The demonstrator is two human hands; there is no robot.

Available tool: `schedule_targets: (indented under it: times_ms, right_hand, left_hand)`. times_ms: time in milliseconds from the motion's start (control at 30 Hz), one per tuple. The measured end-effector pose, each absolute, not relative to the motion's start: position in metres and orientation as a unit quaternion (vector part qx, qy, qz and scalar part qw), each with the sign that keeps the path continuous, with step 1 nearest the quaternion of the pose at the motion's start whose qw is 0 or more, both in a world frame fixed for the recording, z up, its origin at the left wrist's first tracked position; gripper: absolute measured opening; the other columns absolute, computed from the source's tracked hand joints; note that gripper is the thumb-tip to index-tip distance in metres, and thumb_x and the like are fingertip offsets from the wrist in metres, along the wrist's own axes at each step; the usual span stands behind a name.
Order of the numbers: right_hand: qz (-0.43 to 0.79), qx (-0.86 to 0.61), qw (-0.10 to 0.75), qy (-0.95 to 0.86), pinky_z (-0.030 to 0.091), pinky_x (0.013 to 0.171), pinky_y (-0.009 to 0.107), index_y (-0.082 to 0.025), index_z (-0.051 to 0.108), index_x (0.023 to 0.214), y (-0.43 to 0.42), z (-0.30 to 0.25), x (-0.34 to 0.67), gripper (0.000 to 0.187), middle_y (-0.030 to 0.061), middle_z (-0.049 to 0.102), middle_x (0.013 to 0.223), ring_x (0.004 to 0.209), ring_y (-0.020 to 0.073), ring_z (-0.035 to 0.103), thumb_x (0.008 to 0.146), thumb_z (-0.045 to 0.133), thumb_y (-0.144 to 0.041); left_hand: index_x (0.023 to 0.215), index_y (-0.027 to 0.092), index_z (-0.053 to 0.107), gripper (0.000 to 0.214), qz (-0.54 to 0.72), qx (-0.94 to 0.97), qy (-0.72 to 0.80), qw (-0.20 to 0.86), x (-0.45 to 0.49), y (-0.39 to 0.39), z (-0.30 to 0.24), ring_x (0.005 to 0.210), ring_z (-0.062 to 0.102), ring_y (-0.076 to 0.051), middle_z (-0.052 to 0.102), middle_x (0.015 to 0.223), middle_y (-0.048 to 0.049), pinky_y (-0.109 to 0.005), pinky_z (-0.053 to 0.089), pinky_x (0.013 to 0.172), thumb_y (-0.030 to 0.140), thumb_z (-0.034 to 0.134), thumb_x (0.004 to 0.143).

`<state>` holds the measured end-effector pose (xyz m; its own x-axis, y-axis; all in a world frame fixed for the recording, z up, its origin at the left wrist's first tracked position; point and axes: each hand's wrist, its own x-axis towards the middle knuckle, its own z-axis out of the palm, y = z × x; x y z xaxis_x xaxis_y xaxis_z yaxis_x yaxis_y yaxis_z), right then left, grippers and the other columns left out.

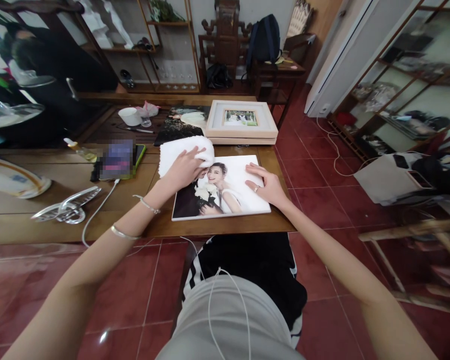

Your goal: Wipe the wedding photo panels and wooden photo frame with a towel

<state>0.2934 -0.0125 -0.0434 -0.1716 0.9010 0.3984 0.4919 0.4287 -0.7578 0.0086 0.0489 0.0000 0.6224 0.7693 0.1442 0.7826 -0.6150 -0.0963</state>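
Note:
A wedding photo panel (228,192) with white edges lies flat near the front edge of the wooden table. My left hand (185,167) is on a white cloth (178,150), fingers bent over it, at the panel's upper left corner. Part of the cloth hangs past the panel onto the table. My right hand (264,184) rests with fingers stretched out on the pale right side of the panel. Behind the panel sit light wooden picture frames (243,135), stacked, the top one holding a small photo. Beside them lies another dark photo print (180,122), partly covered by the frames.
A phone (118,159) with a white charging cable (101,207) lies left of the panel. Around it are a clear hair claw clip (69,206), a small dropper bottle (80,150) and a white cup (130,116). The table's right edge is close to my right hand.

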Motion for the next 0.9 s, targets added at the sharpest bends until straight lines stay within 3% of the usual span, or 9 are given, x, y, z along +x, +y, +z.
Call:
schedule_targets:
  times_ms: [233,433,567,900]
  right_hand:
    - [0.242,-0.481,0.426,-0.727,0.04,0.113,0.043,-0.021,0.07,0.117,-0.014,-0.042,0.292,0.038,0.0103,0.063,0.134,0.13,0.0248,0.055,0.079,0.07,-0.027]
    - [0.245,-0.491,0.418,-0.723,0.039,0.114,0.043,-0.021,0.07,0.116,-0.016,-0.038,0.291,0.038,0.0105,0.063,0.134,0.13,0.025,0.056,0.079,0.069,-0.026]
    - [0.243,-0.489,0.422,-0.724,0.04,0.114,0.043,-0.021,0.07,0.116,-0.016,-0.037,0.29,0.037,0.0098,0.064,0.133,0.13,0.0244,0.055,0.079,0.069,-0.026]
    - [0.262,-0.483,0.434,-0.714,0.04,0.113,0.045,-0.021,0.07,0.117,-0.009,-0.041,0.296,0.042,0.0112,0.064,0.133,0.129,0.0258,0.056,0.076,0.074,-0.03]
  left_hand:
    - [0.1,0.009,0.073,0.035,0.008,-0.895,-0.435,0.099,0.008,-0.035,0.007,0.136,0.042,-0.039,0.044,0.148,-0.0207,-0.052,0.047,0.1,0.002,0.042,0.087]
    - [0.08,0.015,0.073,0.028,-0.041,-0.922,-0.38,0.052,0.008,-0.126,0.01,0.138,0.042,-0.038,0.044,0.151,-0.0132,-0.055,0.045,0.105,0.001,0.049,0.083]
    - [0.07,0.016,0.071,0.025,-0.06,-0.927,-0.368,0.045,0.009,-0.14,0.004,0.139,0.04,-0.038,0.041,0.153,-0.011,-0.056,0.042,0.108,0.001,0.054,0.082]
    - [0.109,0.011,0.071,0.029,-0.039,-0.887,-0.458,0.051,0.018,-0.026,0.004,0.14,0.037,-0.04,0.041,0.152,-0.0167,-0.058,0.041,0.106,0.016,0.048,0.093]
